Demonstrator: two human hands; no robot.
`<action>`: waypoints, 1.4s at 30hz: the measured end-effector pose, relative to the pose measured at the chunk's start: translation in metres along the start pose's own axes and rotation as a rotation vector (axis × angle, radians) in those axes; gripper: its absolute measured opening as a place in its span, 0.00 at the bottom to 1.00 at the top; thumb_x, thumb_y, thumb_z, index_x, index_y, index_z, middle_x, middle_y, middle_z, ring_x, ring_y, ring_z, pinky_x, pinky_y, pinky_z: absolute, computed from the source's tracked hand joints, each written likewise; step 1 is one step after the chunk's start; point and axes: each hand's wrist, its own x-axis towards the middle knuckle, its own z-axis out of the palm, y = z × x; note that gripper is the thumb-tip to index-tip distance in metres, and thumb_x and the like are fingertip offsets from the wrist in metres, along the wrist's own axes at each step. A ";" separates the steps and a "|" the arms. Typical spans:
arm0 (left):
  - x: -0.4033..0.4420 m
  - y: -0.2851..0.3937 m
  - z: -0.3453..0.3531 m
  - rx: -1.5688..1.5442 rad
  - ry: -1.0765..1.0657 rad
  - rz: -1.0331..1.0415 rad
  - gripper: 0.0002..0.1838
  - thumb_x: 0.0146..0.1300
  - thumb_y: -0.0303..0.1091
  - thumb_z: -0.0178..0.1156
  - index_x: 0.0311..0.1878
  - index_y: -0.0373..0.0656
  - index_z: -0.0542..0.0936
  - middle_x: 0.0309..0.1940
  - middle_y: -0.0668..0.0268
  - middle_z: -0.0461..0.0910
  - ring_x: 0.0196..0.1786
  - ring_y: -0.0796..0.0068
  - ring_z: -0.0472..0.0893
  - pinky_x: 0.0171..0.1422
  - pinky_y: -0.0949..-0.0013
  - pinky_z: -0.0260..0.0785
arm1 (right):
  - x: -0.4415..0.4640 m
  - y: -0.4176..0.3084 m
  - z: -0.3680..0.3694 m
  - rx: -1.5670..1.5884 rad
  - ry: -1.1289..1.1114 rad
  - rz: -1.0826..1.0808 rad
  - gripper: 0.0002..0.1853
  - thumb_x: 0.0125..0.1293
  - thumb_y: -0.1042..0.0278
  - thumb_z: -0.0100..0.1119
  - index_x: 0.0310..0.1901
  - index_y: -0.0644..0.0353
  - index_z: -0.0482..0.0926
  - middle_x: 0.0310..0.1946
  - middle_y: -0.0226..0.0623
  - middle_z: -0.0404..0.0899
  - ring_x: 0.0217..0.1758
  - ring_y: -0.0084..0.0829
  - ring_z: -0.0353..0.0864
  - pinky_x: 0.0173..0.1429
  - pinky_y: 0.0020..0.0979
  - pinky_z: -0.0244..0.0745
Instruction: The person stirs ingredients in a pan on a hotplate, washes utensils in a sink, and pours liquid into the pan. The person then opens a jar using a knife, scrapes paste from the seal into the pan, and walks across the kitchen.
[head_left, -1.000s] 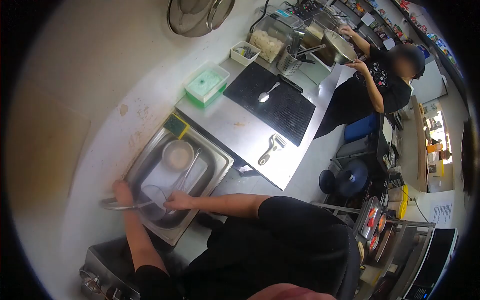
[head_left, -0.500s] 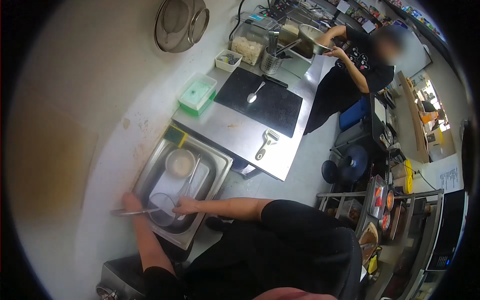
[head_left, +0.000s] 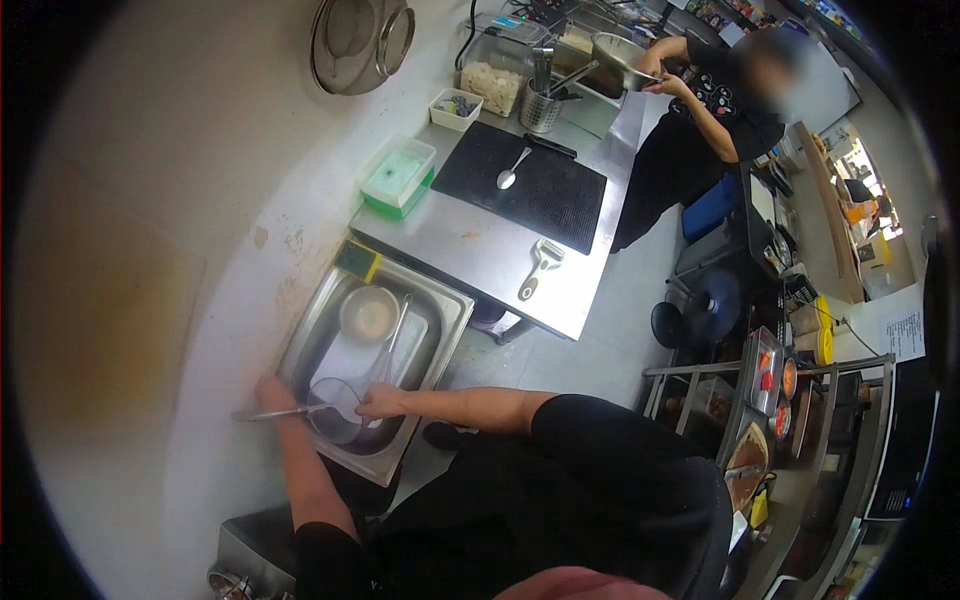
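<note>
My right hand (head_left: 381, 401) is closed on the rim of a round, see-through bowl-like vessel (head_left: 336, 410), held over the near end of the steel sink (head_left: 452, 318). A metal tap (head_left: 275, 413) reaches from the wall side towards this vessel. My left hand (head_left: 270, 391) is at the wall beside the tap, its fingers hidden. Inside the sink lie a round pale bowl (head_left: 369, 315), a whisk (head_left: 394, 345) and a white tray (head_left: 412, 352). A green and yellow sponge (head_left: 357, 260) rests at the sink's far corner.
Beyond the sink, a steel counter (head_left: 450, 238) carries a black mat (head_left: 560, 205), a spoon (head_left: 512, 170), a peeler (head_left: 541, 270) and a green-based tub (head_left: 399, 178). Strainers (head_left: 362, 45) hang on the wall. A co-worker (head_left: 690, 150) holds a metal bowl (head_left: 624, 62). Shelving stands right.
The view has shifted slightly. Both my hands stay near the tap and the see-through vessel. The co-worker's hands remain at the metal bowl.
</note>
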 end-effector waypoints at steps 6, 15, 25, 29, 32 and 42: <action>0.003 -0.004 0.020 0.029 0.111 -0.035 0.05 0.49 0.29 0.63 0.27 0.37 0.82 0.31 0.55 0.76 0.40 0.57 0.77 0.45 0.60 0.71 | 0.003 0.002 0.003 -0.024 0.009 0.013 0.24 0.52 0.47 0.52 0.22 0.64 0.82 0.19 0.40 0.81 0.26 0.36 0.82 0.37 0.36 0.76; -0.001 -0.006 0.016 0.011 0.092 0.054 0.05 0.50 0.29 0.62 0.27 0.37 0.82 0.30 0.54 0.76 0.39 0.55 0.76 0.47 0.58 0.69 | -0.002 -0.004 -0.003 0.048 -0.040 -0.013 0.26 0.59 0.46 0.51 0.28 0.67 0.81 0.20 0.41 0.80 0.25 0.35 0.80 0.35 0.35 0.73; 0.004 -0.003 0.021 0.078 -0.020 -0.034 0.09 0.57 0.33 0.55 0.35 0.37 0.79 0.40 0.55 0.76 0.44 0.56 0.75 0.53 0.58 0.66 | 0.000 -0.002 0.001 0.056 -0.024 -0.015 0.25 0.60 0.47 0.52 0.26 0.67 0.82 0.20 0.38 0.80 0.24 0.32 0.80 0.34 0.33 0.74; 0.000 0.002 0.007 0.022 0.109 0.021 0.07 0.54 0.28 0.57 0.28 0.34 0.80 0.30 0.53 0.77 0.39 0.55 0.77 0.46 0.57 0.71 | 0.000 -0.001 0.003 0.049 -0.028 -0.010 0.24 0.60 0.48 0.53 0.26 0.66 0.82 0.20 0.38 0.80 0.24 0.32 0.80 0.34 0.33 0.74; -0.006 0.013 -0.014 0.022 0.191 -0.014 0.07 0.51 0.29 0.60 0.28 0.35 0.81 0.29 0.53 0.77 0.39 0.55 0.77 0.45 0.57 0.71 | 0.001 -0.001 0.003 0.053 -0.029 0.009 0.25 0.60 0.47 0.53 0.27 0.66 0.82 0.21 0.38 0.80 0.26 0.32 0.80 0.35 0.33 0.74; 0.000 0.003 0.003 0.170 -0.067 -0.035 0.08 0.59 0.33 0.53 0.33 0.42 0.79 0.38 0.59 0.77 0.45 0.61 0.76 0.52 0.61 0.66 | -0.007 -0.008 -0.004 -0.011 -0.050 -0.010 0.27 0.61 0.45 0.51 0.28 0.67 0.81 0.22 0.40 0.80 0.27 0.34 0.80 0.37 0.34 0.73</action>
